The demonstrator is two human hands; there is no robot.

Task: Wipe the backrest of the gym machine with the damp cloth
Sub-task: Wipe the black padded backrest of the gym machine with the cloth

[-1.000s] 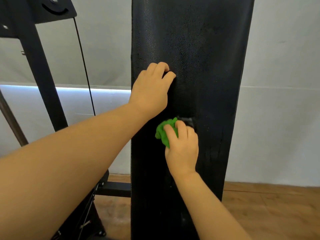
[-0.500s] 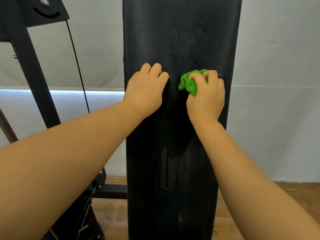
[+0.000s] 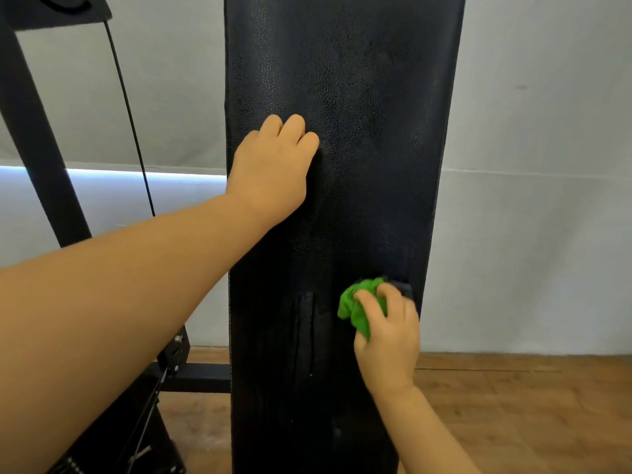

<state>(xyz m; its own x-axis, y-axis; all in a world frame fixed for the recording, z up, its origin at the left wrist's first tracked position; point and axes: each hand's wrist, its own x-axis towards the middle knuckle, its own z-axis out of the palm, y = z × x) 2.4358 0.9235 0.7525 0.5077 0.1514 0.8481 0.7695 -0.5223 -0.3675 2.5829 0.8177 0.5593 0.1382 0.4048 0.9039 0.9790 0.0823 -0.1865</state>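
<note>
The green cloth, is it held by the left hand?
No, the right hand grips the green cloth; the left hand rests on the backrest.

The tall, narrow black textured-vinyl backrest point(image 3: 342, 97) stands upright, with dark wet streaks on its lower half. A crumpled bright green damp cloth point(image 3: 357, 306) is pressed against the backrest's lower right part, near its right edge, seemingly bunched rather than spread.

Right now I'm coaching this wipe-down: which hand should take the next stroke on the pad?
The right hand. It already grips the green cloth against the lower right of the backrest. The left hand holds no cloth and rests higher up on the pad, likely bracing it.
</note>
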